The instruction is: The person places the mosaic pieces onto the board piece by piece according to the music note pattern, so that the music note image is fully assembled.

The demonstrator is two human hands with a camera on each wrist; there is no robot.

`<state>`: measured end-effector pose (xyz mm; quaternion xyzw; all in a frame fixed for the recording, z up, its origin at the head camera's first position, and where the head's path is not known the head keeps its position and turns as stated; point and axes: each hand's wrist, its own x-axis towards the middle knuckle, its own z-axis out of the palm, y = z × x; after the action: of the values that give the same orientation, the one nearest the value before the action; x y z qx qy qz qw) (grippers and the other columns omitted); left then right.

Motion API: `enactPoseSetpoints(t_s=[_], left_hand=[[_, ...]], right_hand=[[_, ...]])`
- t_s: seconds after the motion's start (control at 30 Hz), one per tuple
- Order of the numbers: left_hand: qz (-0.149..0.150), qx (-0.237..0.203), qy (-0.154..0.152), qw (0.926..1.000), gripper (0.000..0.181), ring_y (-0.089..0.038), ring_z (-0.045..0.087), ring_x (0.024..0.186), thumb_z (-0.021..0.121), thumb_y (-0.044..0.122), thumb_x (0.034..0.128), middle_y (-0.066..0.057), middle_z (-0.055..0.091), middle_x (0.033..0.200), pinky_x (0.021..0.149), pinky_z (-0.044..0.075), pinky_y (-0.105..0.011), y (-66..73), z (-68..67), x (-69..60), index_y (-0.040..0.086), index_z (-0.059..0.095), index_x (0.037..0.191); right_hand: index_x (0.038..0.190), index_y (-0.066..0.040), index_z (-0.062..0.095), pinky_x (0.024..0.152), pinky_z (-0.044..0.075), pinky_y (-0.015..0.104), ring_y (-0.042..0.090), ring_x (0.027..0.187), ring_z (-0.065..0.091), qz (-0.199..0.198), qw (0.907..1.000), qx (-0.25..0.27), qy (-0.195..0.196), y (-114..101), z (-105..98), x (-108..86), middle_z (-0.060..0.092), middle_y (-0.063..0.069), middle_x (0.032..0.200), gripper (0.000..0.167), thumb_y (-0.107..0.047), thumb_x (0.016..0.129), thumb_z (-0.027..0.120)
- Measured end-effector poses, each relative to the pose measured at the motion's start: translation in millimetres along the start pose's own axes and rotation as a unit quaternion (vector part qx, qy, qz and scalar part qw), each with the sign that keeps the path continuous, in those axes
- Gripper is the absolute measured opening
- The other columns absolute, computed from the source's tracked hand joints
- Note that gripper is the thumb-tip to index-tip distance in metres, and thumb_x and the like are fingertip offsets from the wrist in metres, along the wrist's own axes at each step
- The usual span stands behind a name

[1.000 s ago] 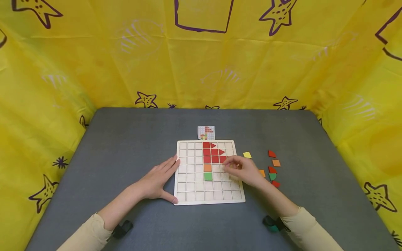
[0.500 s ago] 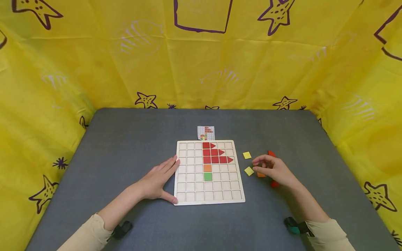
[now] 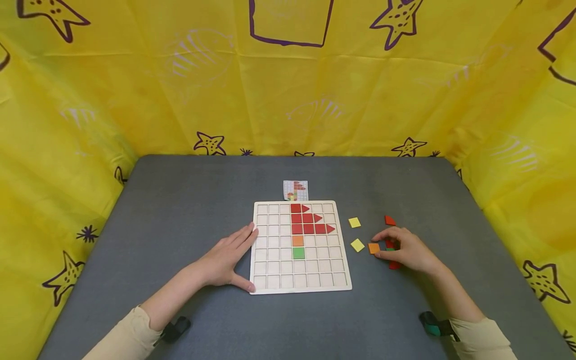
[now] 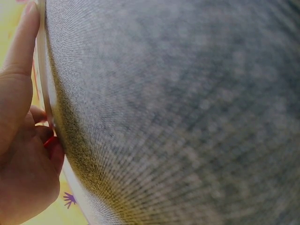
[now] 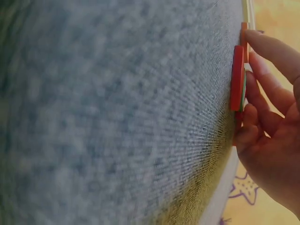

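Note:
A pale wooden grid board (image 3: 274, 269) lies flat, bearing red squares and triangles, one orange square (image 3: 298, 241) and one green square (image 3: 299, 253). My left hand (image 3: 225, 257) rests along its left edge, fingers straight, thumb at the near corner. To the right of the board, my right hand (image 3: 408, 251) is over the loose tiles. Its thumb touches an orange square tile (image 3: 373, 247), also visible in the right wrist view; the index finger is just beyond it, with a gap. Red quarter-round tiles and a green one (image 3: 389, 249) are partly hidden beneath this hand.
Two yellow square tiles (image 3: 354, 222) lie between the board and the right hand. A small pattern card (image 3: 295, 190) touches the board's far edge. The grey table (image 3: 202, 190) is enclosed by a yellow printed cloth (image 3: 288, 80).
My right hand has left the third-row red triangle on the board and moved right to the loose tiles, reaching the orange square. The left hand has stayed in place.

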<state>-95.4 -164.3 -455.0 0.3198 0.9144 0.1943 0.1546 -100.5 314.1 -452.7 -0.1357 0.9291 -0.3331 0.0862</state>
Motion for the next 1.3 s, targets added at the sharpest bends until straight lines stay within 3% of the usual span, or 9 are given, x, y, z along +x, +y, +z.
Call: enactPoseSetpoints(t_s=[0.27,0.47,0.6,0.8,1.0,1.3], left_hand=[[0.008,-0.001,0.007,0.9999,0.129,-0.034,0.014,0.147,0.075,0.071,0.0636,-0.016,0.008,0.162,0.107,0.025,-0.056,0.9,-0.6,-0.1,0.003,0.015,0.156],[0.006,0.003,0.005,1.0,0.13,-0.034,0.014,0.147,0.074,0.073,0.0636,-0.016,0.008,0.162,0.107,0.025,-0.056,1.2,-0.5,0.1,0.003,0.015,0.156],[0.004,0.003,0.004,1.0,0.13,-0.034,0.014,0.147,0.075,0.072,0.0629,-0.015,0.008,0.162,0.107,0.025,-0.056,1.5,-0.4,-0.1,0.003,0.015,0.156],[0.002,0.004,0.004,1.0,0.13,-0.033,0.013,0.147,0.076,0.071,0.0625,-0.015,0.008,0.162,0.108,0.025,-0.056,2.0,-0.4,0.2,0.004,0.015,0.156],[0.007,0.001,0.008,0.9999,0.129,-0.035,0.015,0.146,0.075,0.071,0.0633,-0.017,0.01,0.162,0.107,0.025,-0.057,2.5,-0.8,-0.1,0.002,0.017,0.155],[0.007,-0.001,0.006,1.0,0.128,-0.035,0.015,0.146,0.076,0.07,0.064,-0.017,0.01,0.162,0.107,0.025,-0.058,3.2,-1.6,-0.4,0.001,0.017,0.155]], right_hand=[[0.099,-0.02,0.071,0.083,0.04,0.044,0.024,0.099,0.048,-0.014,0.9998,-0.015,0.002,3.6,1.8,0.8,0.065,-0.006,0.099,0.025,-0.025,0.078,0.084],[0.095,-0.021,0.072,0.082,0.041,0.043,0.021,0.095,0.05,-0.026,0.9985,-0.042,0.023,4.2,4.4,2.4,0.065,-0.007,0.095,0.024,-0.028,0.076,0.085],[0.097,-0.021,0.073,0.081,0.042,0.039,0.019,0.093,0.053,-0.015,0.9986,-0.031,0.04,-1.1,6.4,2.5,0.065,-0.006,0.096,0.026,-0.032,0.077,0.084],[0.103,-0.018,0.073,0.073,0.043,0.026,0.018,0.087,0.053,0.011,0.9968,0.062,0.049,-19.3,13.7,7.8,0.067,-0.002,0.099,0.028,-0.032,0.08,0.082],[0.105,-0.01,0.071,0.056,0.036,0.025,0.018,0.079,0.048,0.027,0.9856,0.161,0.044,-37.4,29.1,17.4,0.064,0.008,0.092,0.031,-0.023,0.08,0.082],[0.105,-0.009,0.072,0.054,0.035,0.024,0.02,0.068,0.048,0.028,0.9732,0.227,0.024,-66.4,51.6,27.0,0.061,0.009,0.086,0.028,-0.018,0.08,0.081]])
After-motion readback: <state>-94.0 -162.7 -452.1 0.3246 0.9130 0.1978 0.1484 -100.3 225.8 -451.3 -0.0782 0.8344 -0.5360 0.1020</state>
